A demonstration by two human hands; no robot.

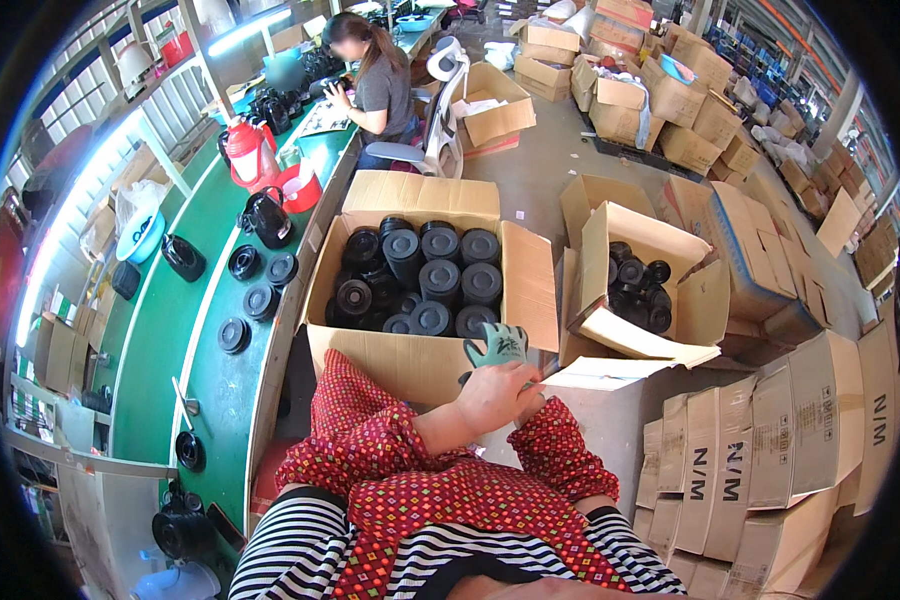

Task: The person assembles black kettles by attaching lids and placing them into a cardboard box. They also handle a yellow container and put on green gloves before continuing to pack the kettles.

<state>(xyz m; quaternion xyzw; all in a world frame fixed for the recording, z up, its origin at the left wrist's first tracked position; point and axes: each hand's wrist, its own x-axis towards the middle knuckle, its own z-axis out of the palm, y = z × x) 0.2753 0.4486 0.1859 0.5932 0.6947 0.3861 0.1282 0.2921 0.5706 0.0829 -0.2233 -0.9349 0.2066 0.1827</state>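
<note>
My left hand (495, 397) is bare and reaches across my body. Its fingers are closed at the wrist of my right hand, on the cuff of a pale green work glove (511, 343). That glove covers my right hand (497, 348), whose fingers are spread with nothing in them. Both hands are over the near right corner of an open cardboard box (390, 362). Inside it stand several black cylindrical parts (440, 280), packed upright in rows. Red patterned sleeve covers (550, 450) are on both my forearms.
On my left runs a green conveyor belt (150, 370) with black round lids (260, 302) and a black jug (266, 218). A second open box (595, 330) holds smaller black parts. Stacked cartons (810, 420) stand on the right. A co-worker (375, 80) sits farther along the belt.
</note>
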